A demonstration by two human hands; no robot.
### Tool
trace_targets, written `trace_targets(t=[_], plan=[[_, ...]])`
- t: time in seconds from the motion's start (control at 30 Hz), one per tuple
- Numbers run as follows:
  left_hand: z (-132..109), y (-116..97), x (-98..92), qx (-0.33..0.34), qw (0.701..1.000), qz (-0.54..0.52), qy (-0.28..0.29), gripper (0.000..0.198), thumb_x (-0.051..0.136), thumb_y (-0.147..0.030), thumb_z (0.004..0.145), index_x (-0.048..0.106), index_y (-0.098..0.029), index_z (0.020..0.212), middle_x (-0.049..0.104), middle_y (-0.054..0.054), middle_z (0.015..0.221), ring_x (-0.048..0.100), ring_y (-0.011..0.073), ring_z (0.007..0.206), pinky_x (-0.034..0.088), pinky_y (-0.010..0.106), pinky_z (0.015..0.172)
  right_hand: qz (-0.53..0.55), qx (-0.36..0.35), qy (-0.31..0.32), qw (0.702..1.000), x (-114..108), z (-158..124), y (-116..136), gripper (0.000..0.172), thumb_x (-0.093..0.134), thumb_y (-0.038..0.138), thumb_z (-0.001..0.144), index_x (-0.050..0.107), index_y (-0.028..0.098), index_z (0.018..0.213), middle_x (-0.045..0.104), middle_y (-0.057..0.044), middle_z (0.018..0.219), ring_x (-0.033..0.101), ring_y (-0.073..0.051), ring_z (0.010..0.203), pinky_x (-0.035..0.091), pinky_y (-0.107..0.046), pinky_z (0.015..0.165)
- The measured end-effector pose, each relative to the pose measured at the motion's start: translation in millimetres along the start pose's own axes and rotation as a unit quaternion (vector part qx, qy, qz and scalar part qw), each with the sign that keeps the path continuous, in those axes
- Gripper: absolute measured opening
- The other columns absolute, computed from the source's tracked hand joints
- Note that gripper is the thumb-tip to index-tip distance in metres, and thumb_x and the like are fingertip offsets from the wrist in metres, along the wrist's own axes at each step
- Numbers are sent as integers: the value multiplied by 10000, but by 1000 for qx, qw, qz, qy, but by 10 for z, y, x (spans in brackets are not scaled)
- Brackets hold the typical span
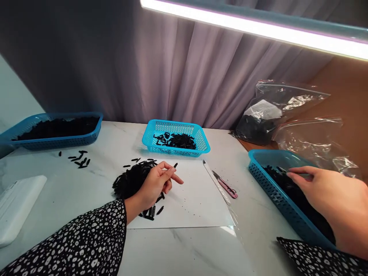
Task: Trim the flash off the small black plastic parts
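The left hand (pixel 159 182) hangs over the white sheet, thumb and finger narrowed on a single black piece (pixel 176 165), the other fingers loose. The right hand (pixel 336 199) dips into the right-hand basket (pixel 263 182), its thumb and forefinger almost together among the dark pieces there; from where I stand I can't tell whether they grip one.

The white sheet (pixel 195 191) spreads mostly to the right of the left hand. The right-hand basket slants from far left to near right, well apart from the left hand. The middle basket (pixel 178 152) sits beyond the sheet's far edge, its long axis running left to right; it lies on the far side of the left hand, which is clearly the nearer of the two. The black pile (pixel 129 182) is just to the left of that hand, partly hidden by it. Smallest is the held piece, poking past the thumb tip, its long axis leaning far and right; I'd judge its lie toward the middle basket matters most.
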State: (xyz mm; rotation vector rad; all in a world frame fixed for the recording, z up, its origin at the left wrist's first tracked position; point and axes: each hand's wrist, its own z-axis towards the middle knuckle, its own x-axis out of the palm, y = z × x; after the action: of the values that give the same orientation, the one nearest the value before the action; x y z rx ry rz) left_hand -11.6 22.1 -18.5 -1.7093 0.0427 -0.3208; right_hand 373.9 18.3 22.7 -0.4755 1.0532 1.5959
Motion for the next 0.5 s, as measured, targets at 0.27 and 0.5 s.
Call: trace_targets(t=[0.27, 0.5], plan=[[-6, 32, -19, 22, 1000, 7, 12, 301, 631, -416, 866, 444, -200, 771, 767, 57, 708, 376, 39, 384, 206, 200, 413, 486, 119, 367, 784, 776, -387, 1675, 495, 717, 623, 715, 735, 159, 884, 465, 41, 449, 313, -97, 391, 174, -256, 405], [6, 71, -25, 44, 999, 26, -5, 325, 622, -451, 878, 436, -205, 776, 735, 25, 642, 355, 39, 376, 205, 197, 418, 644, 200, 405, 618, 1235, -504, 1988, 381, 803, 521, 697, 650, 178, 760, 377, 85, 472, 186, -66, 431, 77, -270, 440]])
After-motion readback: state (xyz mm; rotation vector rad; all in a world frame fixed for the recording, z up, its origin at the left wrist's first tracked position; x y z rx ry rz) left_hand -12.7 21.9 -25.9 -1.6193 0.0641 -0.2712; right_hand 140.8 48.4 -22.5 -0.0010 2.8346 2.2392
